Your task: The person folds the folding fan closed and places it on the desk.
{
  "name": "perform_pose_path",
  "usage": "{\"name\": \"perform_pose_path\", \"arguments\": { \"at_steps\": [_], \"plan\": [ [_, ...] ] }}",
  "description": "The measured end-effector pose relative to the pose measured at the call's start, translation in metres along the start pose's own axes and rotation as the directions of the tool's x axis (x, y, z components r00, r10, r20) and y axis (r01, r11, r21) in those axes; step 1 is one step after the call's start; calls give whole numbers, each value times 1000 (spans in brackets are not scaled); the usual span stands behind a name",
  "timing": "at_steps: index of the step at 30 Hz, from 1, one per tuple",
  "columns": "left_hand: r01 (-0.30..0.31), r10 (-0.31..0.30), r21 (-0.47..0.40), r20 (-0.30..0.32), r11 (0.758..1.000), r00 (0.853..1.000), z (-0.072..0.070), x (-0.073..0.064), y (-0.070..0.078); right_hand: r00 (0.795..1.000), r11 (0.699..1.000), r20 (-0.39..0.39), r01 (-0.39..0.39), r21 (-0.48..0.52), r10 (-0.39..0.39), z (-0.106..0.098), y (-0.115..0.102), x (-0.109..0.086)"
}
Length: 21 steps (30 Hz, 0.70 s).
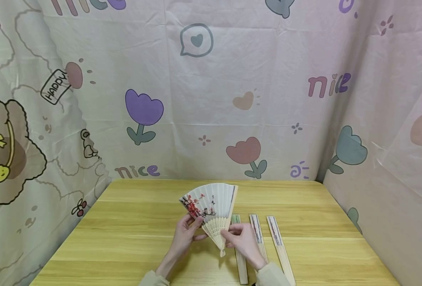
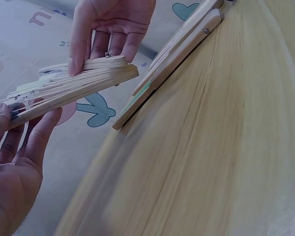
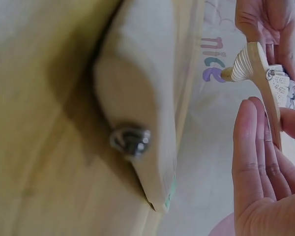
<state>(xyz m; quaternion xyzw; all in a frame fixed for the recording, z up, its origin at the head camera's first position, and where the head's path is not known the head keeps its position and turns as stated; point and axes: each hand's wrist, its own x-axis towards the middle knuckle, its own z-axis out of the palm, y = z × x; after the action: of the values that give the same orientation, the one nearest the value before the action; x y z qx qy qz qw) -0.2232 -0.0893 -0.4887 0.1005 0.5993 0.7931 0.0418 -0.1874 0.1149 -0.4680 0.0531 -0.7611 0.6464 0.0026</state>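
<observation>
A folding fan (image 1: 214,210) is spread partway above the table, its white leaf printed with red blossoms and small birds. My left hand (image 1: 185,234) pinches the fan's left edge, thumb on the front and fingers behind. At the opposite edge my right hand (image 1: 242,240) grips the ribs between thumb and fingers, low on the fan. The right wrist view shows the metal rivet (image 3: 271,74) where the ribs gather. In the left wrist view the ribs (image 2: 78,88) appear edge-on between the left hand (image 2: 17,172) and the right hand (image 2: 113,29).
Three closed fans lie side by side at the right: one with a green-tinted leaf (image 1: 240,254), a middle one (image 1: 257,232) partly behind my right hand, and an outer one (image 1: 280,248). The wooden table (image 1: 125,230) meets a printed curtain (image 1: 196,99) at its back edge.
</observation>
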Motion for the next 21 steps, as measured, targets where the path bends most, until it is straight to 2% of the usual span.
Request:
{"name": "perform_pose_path", "arguments": {
  "at_steps": [9, 15, 21],
  "plan": [
    [-6, 6, -7, 22, 1000, 1000, -1, 1, -1, 1000, 1000, 22, -4, 8, 4, -1, -2, -1],
    [26, -26, -15, 30, 1000, 999, -2, 1, 0, 997, 999, 75, 9, 47, -13, 0, 0, -1],
    [52, -52, 3, 20, 999, 998, -2, 1, 1, 996, 995, 92, -22, 100, 13, 2, 2, -2]
  ]
}}
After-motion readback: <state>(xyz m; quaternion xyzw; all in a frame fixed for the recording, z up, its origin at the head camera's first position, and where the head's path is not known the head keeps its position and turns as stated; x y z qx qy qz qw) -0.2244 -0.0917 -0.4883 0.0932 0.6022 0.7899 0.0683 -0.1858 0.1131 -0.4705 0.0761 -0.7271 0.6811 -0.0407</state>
